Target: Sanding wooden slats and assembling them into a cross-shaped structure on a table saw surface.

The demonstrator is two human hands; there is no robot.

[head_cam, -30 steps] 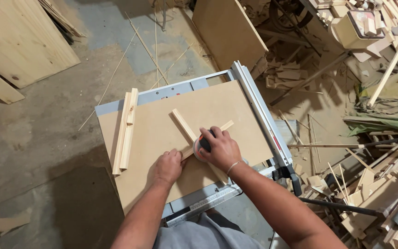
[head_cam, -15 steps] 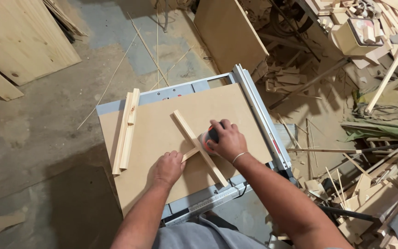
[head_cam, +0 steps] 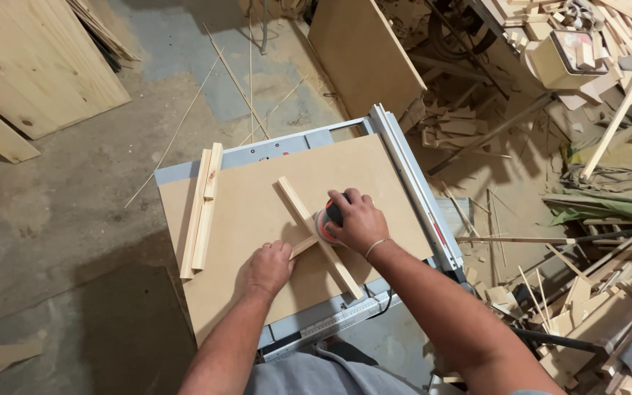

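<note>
Head view, looking down on a work board [head_cam: 257, 219] laid over a table saw [head_cam: 411, 183]: I note that since the earlier pictures the right hand [head_cam: 356, 219] has travelled up the frame and to the right, carrying a round orange-and-black sander [head_cam: 325, 222] from the near part of the long wooden strip [head_cam: 320, 235] toward its middle, just right of where a shorter cross piece [head_cam: 303, 247] meets it. I judge from this that the sanding pass is moving along the joined strips and is part-way along, with the upper end of the strip not yet reached. The right hand is closed over the sander's top, fingers curled round it, wrist bent downward, forearm entering from the lower right of the frame. The left hand [head_cam: 268, 269] has hardly shifted; it lies palm-down, fingers pressed together on the near end of the cross piece, pinning it to the board. Two spare strips [head_cam: 202, 208] lie side by side at left centre, well apart from both hands.
</note>
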